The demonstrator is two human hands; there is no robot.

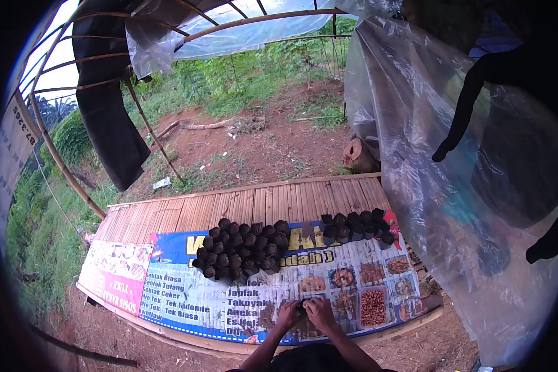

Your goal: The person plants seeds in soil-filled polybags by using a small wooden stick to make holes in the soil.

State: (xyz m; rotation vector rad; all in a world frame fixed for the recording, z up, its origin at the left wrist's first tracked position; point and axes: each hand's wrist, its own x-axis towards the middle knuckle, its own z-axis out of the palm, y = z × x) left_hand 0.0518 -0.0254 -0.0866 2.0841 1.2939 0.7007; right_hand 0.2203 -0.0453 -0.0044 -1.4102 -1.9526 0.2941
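Note:
My left hand (287, 314) and my right hand (320, 312) meet low in the view, over the front part of a printed banner (186, 297). Their closed fingers are around a small black seedling bag (302, 305), mostly covered by them. To the right of my right hand sits a clear tub (372, 308) full of reddish-brown seeds or nuts. Beyond my hands stands a large cluster of soil-filled black bags (242, 248). A smaller group of similar bags (353, 226) is farther right.
The banner lies on a bamboo-slat platform (248, 201) with a raised back edge. Clear plastic sheeting (415, 155) hangs at the right, and a dark cloth (108, 111) hangs from poles at the left. A hollow log (359, 154) rests on the soil behind.

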